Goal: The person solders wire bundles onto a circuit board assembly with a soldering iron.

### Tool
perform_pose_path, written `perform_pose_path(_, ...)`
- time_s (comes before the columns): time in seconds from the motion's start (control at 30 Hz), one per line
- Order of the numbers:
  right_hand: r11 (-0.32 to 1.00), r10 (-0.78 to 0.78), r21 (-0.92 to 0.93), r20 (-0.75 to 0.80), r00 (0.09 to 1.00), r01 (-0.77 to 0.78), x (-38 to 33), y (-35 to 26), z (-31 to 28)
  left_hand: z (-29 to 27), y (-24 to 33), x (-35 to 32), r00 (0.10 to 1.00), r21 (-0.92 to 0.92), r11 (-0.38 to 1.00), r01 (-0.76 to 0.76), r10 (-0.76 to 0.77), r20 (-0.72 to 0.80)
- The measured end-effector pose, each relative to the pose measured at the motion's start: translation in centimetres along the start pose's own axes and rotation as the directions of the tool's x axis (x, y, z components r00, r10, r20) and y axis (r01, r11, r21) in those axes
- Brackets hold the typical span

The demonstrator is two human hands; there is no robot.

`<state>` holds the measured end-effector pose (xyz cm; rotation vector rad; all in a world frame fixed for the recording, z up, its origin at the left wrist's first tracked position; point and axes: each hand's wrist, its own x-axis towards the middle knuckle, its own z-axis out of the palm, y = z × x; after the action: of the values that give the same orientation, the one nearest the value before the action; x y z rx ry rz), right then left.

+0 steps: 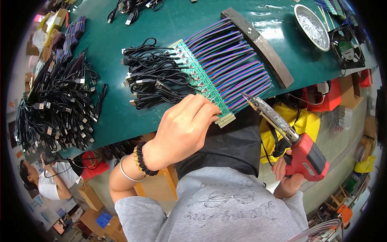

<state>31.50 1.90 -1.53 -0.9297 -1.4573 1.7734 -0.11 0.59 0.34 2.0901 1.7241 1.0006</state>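
In my right hand (288, 173) is a red and black soldering gun (308, 157), its long tip pointing up and left toward the near end of a green circuit board strip (200, 74). My left hand (183, 123) is closed over the near end of the strip, fingertips pinched at its surface; what they grip is hidden. Coiled black USB cables (151, 76) lie along the strip's left side. Rows of thin multicoloured wires (231, 60) fan out from its right side. The tip is apart from the board, close to the nearest wires.
A dark metal bar (260, 46) lies across the wires' far ends. Beyond it stand a white bowl (312, 28) of silvery bits and a small fan (346, 48). A big heap of black cables (60, 101) covers the left of the green table (109, 44). Another person (52, 177) sits at left.
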Motion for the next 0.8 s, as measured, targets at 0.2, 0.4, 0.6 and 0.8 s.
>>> perform_pose_path(0.2, 0.999, 0.042, 0.016, -0.008, 0.999, -0.042, -0.9, 0.2, -0.4, 0.4, -0.2, 0.1, 0.999, 0.025, 0.999, -0.039, 0.039, -0.026)
perform_pose_path(0.4, 0.994, -0.080, -0.074, 0.029, 0.996, 0.082, -1.5, 0.8, -1.4, 0.3, -0.4, 0.3, 0.998, 0.021, 0.998, -0.060, 0.060, -0.005)
perform_pose_path(0.6, 0.999, -0.014, -0.050, -0.018, 1.000, 0.013, -0.9, 0.5, -1.2, 0.2, -0.5, 0.4, 0.999, 0.003, 0.999, -0.053, 0.053, 0.000)
perform_pose_path(0.8, 0.981, -0.088, 0.180, 0.106, 0.990, 0.068, -1.6, 2.0, -2.4, 0.4, -1.0, 0.3, 0.997, 0.017, 0.997, -0.074, 0.074, 0.020)
